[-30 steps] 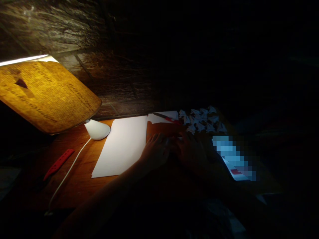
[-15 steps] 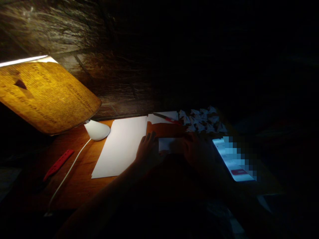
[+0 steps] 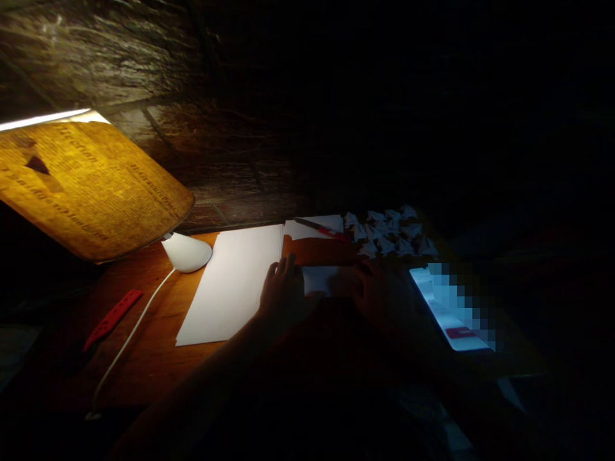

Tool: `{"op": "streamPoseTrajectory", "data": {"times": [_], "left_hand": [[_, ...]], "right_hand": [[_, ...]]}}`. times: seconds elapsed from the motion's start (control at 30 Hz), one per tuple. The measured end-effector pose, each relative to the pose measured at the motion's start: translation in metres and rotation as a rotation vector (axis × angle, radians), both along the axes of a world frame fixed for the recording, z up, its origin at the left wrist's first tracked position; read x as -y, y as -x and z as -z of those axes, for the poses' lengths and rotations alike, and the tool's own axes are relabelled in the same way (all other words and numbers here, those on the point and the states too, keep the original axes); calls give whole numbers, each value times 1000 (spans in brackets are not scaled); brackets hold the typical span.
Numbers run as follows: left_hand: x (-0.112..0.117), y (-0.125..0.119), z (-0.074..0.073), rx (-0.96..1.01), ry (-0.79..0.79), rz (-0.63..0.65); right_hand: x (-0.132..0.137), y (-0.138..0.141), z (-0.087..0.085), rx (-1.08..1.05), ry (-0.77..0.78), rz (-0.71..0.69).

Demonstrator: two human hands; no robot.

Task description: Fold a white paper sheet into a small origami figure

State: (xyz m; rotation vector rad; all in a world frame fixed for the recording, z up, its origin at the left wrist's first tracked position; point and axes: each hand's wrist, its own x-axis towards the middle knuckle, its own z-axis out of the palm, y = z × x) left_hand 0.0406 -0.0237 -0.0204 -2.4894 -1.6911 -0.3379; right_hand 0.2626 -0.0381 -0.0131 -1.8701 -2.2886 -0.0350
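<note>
A small white piece of paper lies low over the table between my two hands. My left hand holds its left end, the thumb along the near edge and the fingers bent beside the stack of white sheets. At the right end, my right hand closes on the same paper, though deep shadow hides most of its fingers. Just beyond that hand sit several small folded paper shapes. Scissors with red handles rest on a smaller white sheet behind the piece of paper.
A lamp with a printed yellow shade and white base stands at the left, its white cord trailing forward. A red-handled tool lies on the wooden table. To the right glows a phone, partly pixelated. Behind rises a stone-like wall.
My left hand has shifted very slightly left, its fingers a little more apart. The picture on the phone screen has changed. Both hands remain at the ends of the paper.
</note>
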Motion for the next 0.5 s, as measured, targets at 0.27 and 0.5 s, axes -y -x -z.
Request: {"op": "streamPoseTrajectory", "data": {"times": [0.27,0.5], "left_hand": [[0,-1,1,-66,-11,-16],[-7,2,1,-88,26,-1]], "right_hand": [[-3,-4,3,-33,1,-21],[-1,-4,8,-32,-39,-19]]}}
